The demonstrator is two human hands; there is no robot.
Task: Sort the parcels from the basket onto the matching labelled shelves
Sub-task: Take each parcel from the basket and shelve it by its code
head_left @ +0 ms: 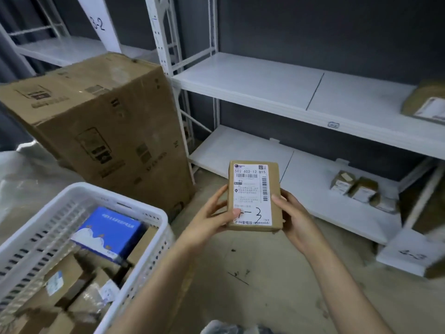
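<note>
Parcel depot: labelled shelves (277, 90), cartons (101, 116).

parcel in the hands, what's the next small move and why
Probably carry the parcel rightward to the lower shelf by the 4-3 sign. The left hand and right hand hold it; its handwritten mark ends in -3, the thumb partly covering its first character, and small parcels lie there.

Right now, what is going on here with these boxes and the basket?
A person holds a small brown parcel in the left hand and right hand, label facing up. The handwritten mark ends in 3; the left thumb covers its start. The white basket nearby holds more parcels, among them a blue box. Three small parcels lie on the lower shelf, near a card marked 4-3.
</note>
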